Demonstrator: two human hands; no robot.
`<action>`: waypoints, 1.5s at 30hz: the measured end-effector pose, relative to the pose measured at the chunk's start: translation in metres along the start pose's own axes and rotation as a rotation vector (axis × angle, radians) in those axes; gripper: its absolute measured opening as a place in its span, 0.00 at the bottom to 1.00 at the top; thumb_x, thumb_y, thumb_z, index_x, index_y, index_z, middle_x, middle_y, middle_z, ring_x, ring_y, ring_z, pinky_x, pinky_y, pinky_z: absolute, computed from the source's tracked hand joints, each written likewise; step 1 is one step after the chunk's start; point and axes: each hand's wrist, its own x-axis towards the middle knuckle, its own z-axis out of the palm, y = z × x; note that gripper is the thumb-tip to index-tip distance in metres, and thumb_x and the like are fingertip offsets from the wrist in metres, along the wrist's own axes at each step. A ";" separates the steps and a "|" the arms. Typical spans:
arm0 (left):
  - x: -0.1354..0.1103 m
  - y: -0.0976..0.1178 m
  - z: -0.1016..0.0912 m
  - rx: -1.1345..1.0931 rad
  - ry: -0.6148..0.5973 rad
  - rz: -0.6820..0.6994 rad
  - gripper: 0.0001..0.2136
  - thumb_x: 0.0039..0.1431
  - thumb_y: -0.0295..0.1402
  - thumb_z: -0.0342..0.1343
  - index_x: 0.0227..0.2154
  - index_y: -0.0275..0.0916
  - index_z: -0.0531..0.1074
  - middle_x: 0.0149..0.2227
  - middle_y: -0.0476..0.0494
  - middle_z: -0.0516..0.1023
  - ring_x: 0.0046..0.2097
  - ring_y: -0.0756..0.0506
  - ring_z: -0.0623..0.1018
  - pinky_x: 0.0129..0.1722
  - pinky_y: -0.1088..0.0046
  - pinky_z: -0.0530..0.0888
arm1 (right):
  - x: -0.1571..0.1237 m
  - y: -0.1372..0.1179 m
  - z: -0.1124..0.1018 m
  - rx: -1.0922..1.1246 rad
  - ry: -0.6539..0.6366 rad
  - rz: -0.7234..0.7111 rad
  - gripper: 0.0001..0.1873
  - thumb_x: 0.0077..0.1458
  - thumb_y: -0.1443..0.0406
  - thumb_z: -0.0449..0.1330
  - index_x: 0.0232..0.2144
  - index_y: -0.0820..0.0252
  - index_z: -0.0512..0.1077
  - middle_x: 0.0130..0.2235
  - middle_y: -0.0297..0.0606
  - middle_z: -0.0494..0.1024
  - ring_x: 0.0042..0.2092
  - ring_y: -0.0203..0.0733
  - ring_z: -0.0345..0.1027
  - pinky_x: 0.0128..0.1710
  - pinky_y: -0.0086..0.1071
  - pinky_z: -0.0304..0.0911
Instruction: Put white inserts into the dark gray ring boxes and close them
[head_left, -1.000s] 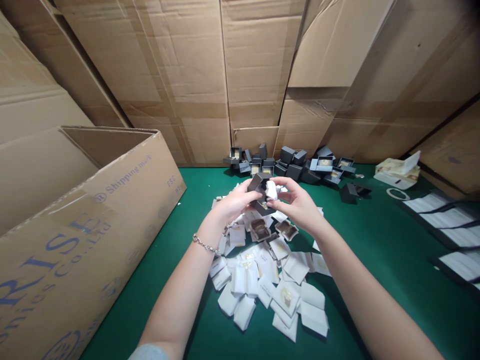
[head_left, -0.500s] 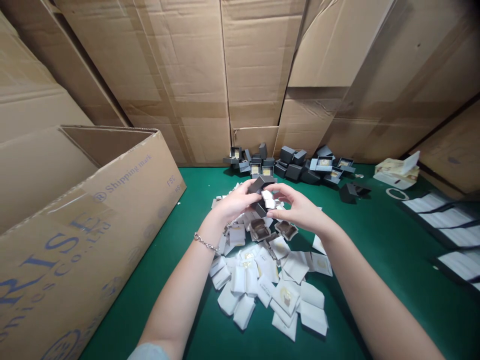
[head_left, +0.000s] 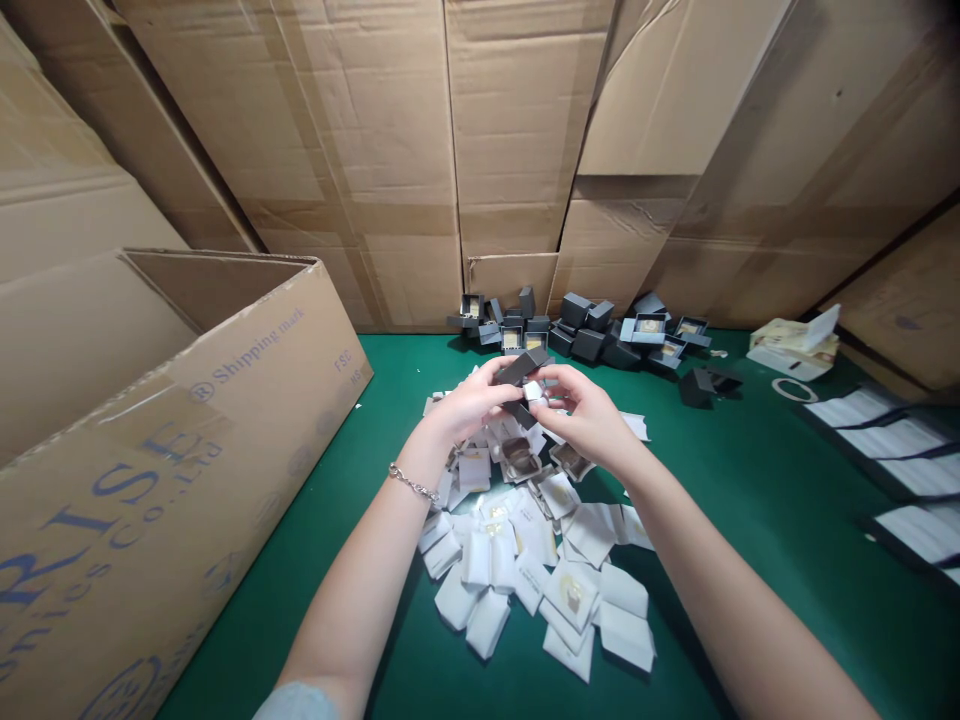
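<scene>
My left hand is closed around a small dark hinged gift box whose lid stands raised. From the other side, my right hand pinches a small white folded packet at the box's opening. Part of the packet is hidden by fingers, and how far it sits inside the box I cannot tell. Below both hands spreads a loose pile of white folded packets. Several brown pouches lie among them, nearest my right wrist.
Dark small boxes, several with lids up, cluster along the cardboard wall. A large carton stands at left on the green table. At right are a tissue pack, a white ring and dark trays with white strips.
My right hand has shifted slightly left and closed in on the box, bringing the white packet closer to its opening. The box has tilted a little in my left hand.
</scene>
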 end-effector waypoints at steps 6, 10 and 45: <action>0.002 -0.004 -0.004 -0.056 -0.025 0.039 0.24 0.47 0.26 0.59 0.50 0.42 0.66 0.50 0.42 0.72 0.44 0.48 0.74 0.38 0.75 0.70 | 0.000 0.007 0.008 0.019 0.102 -0.026 0.14 0.47 0.64 0.59 0.39 0.55 0.70 0.45 0.40 0.73 0.41 0.41 0.69 0.38 0.35 0.69; 0.003 -0.005 -0.007 -0.073 -0.041 0.054 0.24 0.47 0.26 0.60 0.50 0.42 0.66 0.49 0.43 0.72 0.44 0.48 0.74 0.39 0.74 0.70 | 0.000 0.011 0.012 -0.016 0.145 -0.071 0.14 0.49 0.63 0.59 0.41 0.55 0.70 0.48 0.41 0.72 0.45 0.43 0.68 0.41 0.36 0.68; 0.006 -0.009 -0.010 -0.212 -0.045 0.093 0.28 0.40 0.31 0.69 0.48 0.44 0.68 0.43 0.46 0.71 0.39 0.50 0.73 0.38 0.72 0.70 | 0.003 0.019 0.016 0.135 0.106 -0.111 0.10 0.51 0.61 0.59 0.37 0.55 0.72 0.46 0.41 0.72 0.49 0.45 0.67 0.47 0.40 0.65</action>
